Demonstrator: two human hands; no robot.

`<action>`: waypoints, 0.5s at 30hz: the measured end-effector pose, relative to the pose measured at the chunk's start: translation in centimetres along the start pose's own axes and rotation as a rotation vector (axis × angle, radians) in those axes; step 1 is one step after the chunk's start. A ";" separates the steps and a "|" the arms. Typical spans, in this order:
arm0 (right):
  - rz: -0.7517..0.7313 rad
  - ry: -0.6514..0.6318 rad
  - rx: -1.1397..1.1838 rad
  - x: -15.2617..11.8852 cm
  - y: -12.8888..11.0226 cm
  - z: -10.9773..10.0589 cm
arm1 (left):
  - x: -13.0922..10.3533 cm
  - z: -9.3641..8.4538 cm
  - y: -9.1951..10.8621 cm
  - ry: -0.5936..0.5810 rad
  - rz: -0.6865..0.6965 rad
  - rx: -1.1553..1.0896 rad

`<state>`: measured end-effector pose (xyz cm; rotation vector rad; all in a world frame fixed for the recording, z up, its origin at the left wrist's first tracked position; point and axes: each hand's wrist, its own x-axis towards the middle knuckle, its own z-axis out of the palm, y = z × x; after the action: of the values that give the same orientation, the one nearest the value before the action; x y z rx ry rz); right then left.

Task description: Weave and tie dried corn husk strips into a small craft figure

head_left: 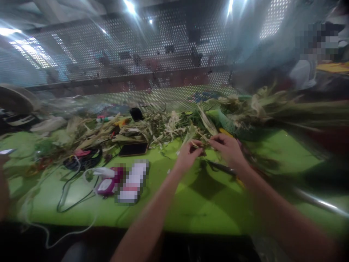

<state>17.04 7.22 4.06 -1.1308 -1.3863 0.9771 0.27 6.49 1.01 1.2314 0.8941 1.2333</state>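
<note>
Two bare hands meet above a green table (174, 214), working at a narrow strip (203, 137) of dry plant leaf, as I follow from my distant station. The left hand (189, 156) curls inward, thumb and fingers apparently pinched closed on the strip; the right hand (229, 147) reaches in from four o'clock, its thumb and index finger nearly together at the opposite side, though blur keeps me from telling whether they grip it. The step in hand looks to me like fine fingertip handling, and the next move would call for a firm left pinch and a small, careful shift of the right fingers. Both forearms slant forward from the near edge, wrists slightly bent and knuckles raised just over the surface. The strip lies between the hands, with a heap of dry leaves (170, 125) spread from eleven to twelve o'clock beyond. A green basket (231, 125) heaped with more leaves stands at two o'clock, a dark phone (133, 149) lies at nine, a purple device (110, 185) farther off at eight, and a dark, narrow tool (221, 167) just beneath the right hand, at about five.
</note>
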 end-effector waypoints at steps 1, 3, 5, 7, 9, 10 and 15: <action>0.021 -0.002 0.036 0.0 0.0 0.0 | -0.1 0.1 0.1 -0.005 -0.006 -0.018; 0.063 -0.018 0.120 0.0 0.1 0.0 | -0.1 0.2 0.2 -0.008 -0.010 -0.040; 0.077 -0.033 0.165 0.0 0.3 0.1 | -0.2 0.3 0.3 -0.008 -0.039 -0.056; 0.050 -0.037 0.160 0.1 0.6 0.1 | -0.2 0.4 0.3 -0.004 -0.077 -0.076; 0.007 -0.042 0.138 0.0 0.8 0.2 | -0.3 0.4 0.3 0.003 -0.094 -0.088; -0.012 -0.048 0.121 0.0 0.9 0.3 | -0.3 0.3 0.3 0.008 -0.090 -0.085; -0.011 -0.052 0.035 -0.2 0.8 0.5 | -0.5 0.3 0.5 -0.015 -0.061 -0.039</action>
<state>16.59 7.16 3.21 -1.0776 -1.4105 1.0256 0.35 5.92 1.47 1.1732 0.8864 1.1865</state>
